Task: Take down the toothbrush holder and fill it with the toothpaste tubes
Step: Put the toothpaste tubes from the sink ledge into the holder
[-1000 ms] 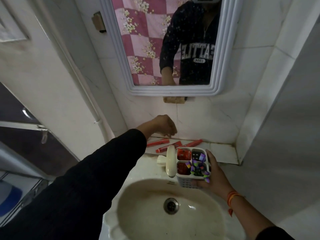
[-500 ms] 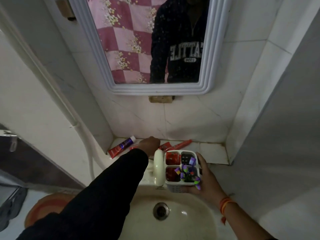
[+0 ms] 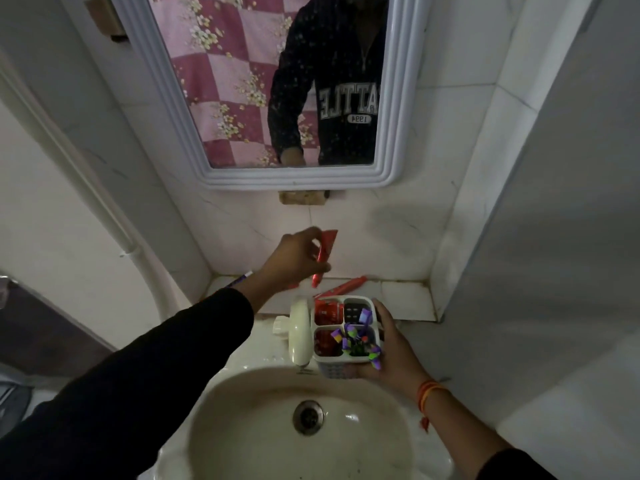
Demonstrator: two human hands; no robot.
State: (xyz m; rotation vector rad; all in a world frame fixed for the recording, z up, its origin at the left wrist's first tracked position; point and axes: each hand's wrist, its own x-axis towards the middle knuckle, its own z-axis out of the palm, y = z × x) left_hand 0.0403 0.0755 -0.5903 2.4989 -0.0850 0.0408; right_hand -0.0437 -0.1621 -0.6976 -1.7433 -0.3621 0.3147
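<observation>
My right hand (image 3: 391, 355) grips a white toothbrush holder (image 3: 337, 370) with four compartments above the sink's back edge. Red tubes fill its two left compartments, and purple-capped items stick out of the front right one. My left hand (image 3: 294, 259) is raised above the tiled ledge, shut on a red toothpaste tube (image 3: 325, 254) that hangs nearly upright, cap end down. Another red tube (image 3: 346, 287) lies on the ledge (image 3: 405, 296) behind the holder. A further tube (image 3: 242, 277) peeks out behind my left wrist.
A cream tap (image 3: 299, 336) stands at the sink's back, just left of the holder. The round basin (image 3: 277, 427) with its drain lies below. A framed mirror (image 3: 391, 133) hangs on the tiled wall above; a white pipe (image 3: 128, 252) runs down the left wall.
My left hand has risen from the ledge with a red tube in its fingers. The holder in my right hand has stayed where it was by the tap.
</observation>
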